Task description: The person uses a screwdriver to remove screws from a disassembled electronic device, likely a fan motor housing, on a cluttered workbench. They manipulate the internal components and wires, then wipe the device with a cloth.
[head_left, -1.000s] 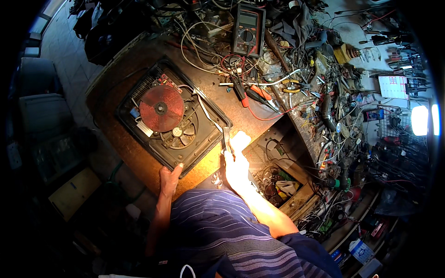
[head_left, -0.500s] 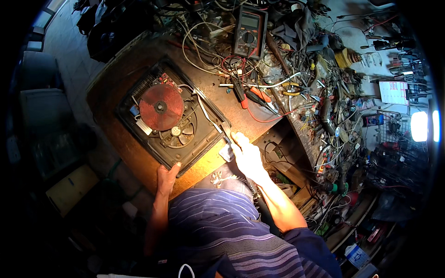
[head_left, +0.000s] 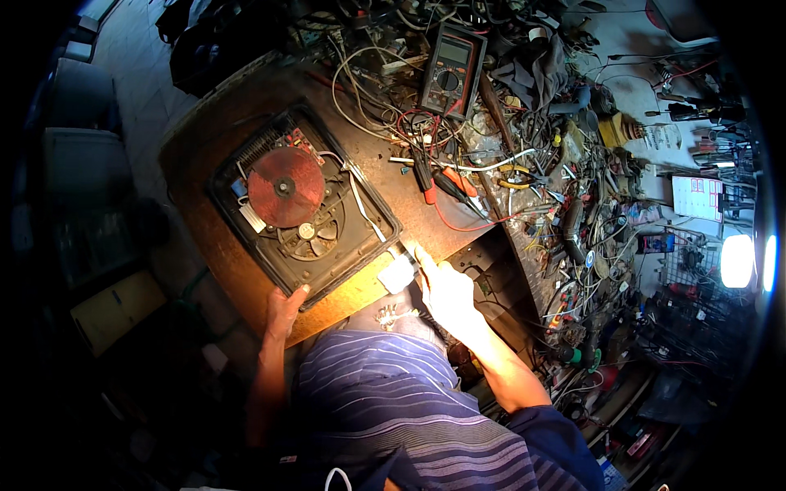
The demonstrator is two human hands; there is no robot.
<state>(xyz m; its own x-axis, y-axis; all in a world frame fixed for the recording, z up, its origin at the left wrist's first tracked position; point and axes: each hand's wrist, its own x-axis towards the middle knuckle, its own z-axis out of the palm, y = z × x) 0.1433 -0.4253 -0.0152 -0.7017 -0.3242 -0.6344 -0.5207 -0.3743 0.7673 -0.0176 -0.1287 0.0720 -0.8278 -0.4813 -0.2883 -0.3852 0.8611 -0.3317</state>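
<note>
my left hand [head_left: 282, 313] is at the near corner of the black cooker base [head_left: 348, 247], which lies flat on the worktop [head_left: 221, 254] in front of me, turned aslant. the thumb lies over the rim and points up and inward, and the fingers fold down outside the edge, so i have the corner pinched, though the fingertips are hidden. that forearm rises almost straight from the lower edge, in shadow. my right hand [head_left: 449, 299] is just off the right-hand corner of the base, near the worktop's edge, its forearm slanting in from the lower right out of a dark sleeve [head_left: 553, 438]. its index finger reaches up and to the left, toward that corner, while the others curl in, pinching a pale piece [head_left: 397, 275] too brightly lit for me to tell what it is. inside the base sit a round red coil [head_left: 274, 204], a small fan [head_left: 321, 240] and white wires [head_left: 366, 211]. beyond its right side, red and black probes [head_left: 429, 190] lie near a dark meter [head_left: 452, 69], and yellow-handled pliers [head_left: 514, 177] rest among loose cables.
</note>
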